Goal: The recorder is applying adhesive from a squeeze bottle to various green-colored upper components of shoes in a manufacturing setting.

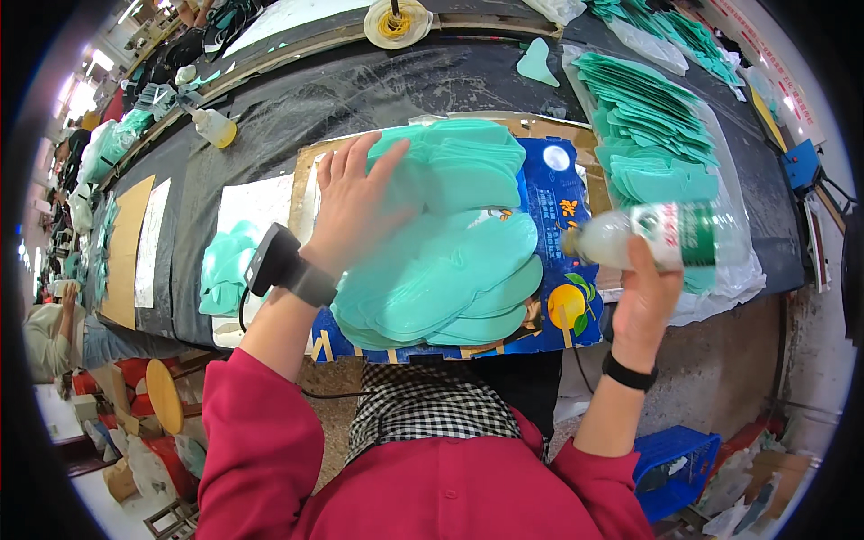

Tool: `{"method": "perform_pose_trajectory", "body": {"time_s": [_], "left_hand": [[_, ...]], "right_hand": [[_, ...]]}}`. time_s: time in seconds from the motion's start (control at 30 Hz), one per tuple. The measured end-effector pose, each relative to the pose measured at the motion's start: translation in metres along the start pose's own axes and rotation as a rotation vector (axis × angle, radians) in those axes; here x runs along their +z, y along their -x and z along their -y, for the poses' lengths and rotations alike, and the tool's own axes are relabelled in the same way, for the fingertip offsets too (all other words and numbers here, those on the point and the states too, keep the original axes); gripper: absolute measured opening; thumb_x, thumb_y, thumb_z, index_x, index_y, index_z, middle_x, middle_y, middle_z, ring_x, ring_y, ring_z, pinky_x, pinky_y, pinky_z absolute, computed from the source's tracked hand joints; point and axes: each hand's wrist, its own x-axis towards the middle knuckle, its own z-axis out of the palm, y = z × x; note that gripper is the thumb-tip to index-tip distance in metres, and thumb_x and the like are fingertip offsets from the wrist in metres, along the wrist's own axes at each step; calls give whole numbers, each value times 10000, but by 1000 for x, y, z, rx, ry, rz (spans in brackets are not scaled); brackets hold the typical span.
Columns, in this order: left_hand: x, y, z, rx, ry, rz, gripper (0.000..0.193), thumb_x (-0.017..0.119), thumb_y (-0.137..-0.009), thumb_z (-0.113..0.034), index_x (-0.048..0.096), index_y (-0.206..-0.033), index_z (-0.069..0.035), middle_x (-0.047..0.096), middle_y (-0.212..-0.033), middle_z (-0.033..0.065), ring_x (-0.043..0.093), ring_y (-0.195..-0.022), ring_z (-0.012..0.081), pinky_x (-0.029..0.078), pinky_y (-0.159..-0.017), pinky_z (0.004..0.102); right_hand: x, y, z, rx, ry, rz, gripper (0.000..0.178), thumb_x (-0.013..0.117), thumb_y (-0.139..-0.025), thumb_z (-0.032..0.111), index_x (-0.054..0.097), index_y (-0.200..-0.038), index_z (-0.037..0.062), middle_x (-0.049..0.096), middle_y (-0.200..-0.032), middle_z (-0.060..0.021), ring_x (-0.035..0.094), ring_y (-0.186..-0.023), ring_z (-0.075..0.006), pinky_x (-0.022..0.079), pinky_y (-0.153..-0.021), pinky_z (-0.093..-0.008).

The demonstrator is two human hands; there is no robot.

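Note:
My right hand (644,297) is wrapped round a clear plastic bottle (695,236) with a white and green label. The bottle is tilted on its side and smeared by motion, its yellowish neck pointing left toward the blue printed cardboard (562,211). My left hand (364,202) has its fingers spread over the left side of overlapping teal sole-shaped sheets (441,261); it is partly blurred, and I cannot tell whether it presses on them. Those sheets lie fanned out on the cardboard, in an upper and a lower group.
Long rows of stacked teal pieces (643,117) lie on plastic at the right. A smaller teal pile (229,270) is at the left. Farther back are a squeeze bottle (214,128) with yellow liquid and a round spool (397,25). A blue crate (675,468) stands below the table.

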Motion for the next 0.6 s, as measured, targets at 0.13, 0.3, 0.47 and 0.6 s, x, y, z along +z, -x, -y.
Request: {"method": "perform_pose_trajectory", "body": {"time_s": [0.13,0.3,0.47,0.6], "left_hand": [[-8,-6,14,62,-1,-42,813,877,-790,-262,532,-1525,-220,575,-1393,102,528,-1304,334,395,-1126,479],[-31,-5,21,69,36,-87,748,850,-792,-119,578,-1485,-188,640,-1171,100,602,-1117,329,481,-989,456],[-96,9,-16,-94,590,-117,592,786,-852,18,629,-1407,-116,574,-946,15,550,-820,138,501,-742,286],[-95,62,-49,-236,1004,126,255,782,-906,-16,698,-1138,-82,476,-903,-63,453,-779,43,388,-685,211]], "right_hand": [[-35,20,18,-33,6,-84,557,731,-970,24,513,-1483,22,605,-1441,-99,617,-1290,-231,508,-1104,-436],[-52,31,31,-58,-109,-187,523,711,-1009,115,511,-1487,50,608,-1449,-113,613,-1310,-251,519,-1100,-457],[-52,39,48,-64,-360,-201,529,695,-1037,210,497,-1504,62,580,-1507,-133,594,-1353,-270,519,-1121,-463],[-22,48,54,-48,-585,28,615,706,-1021,238,459,-1543,24,563,-1531,-158,535,-1422,-301,462,-1171,-514]]}}
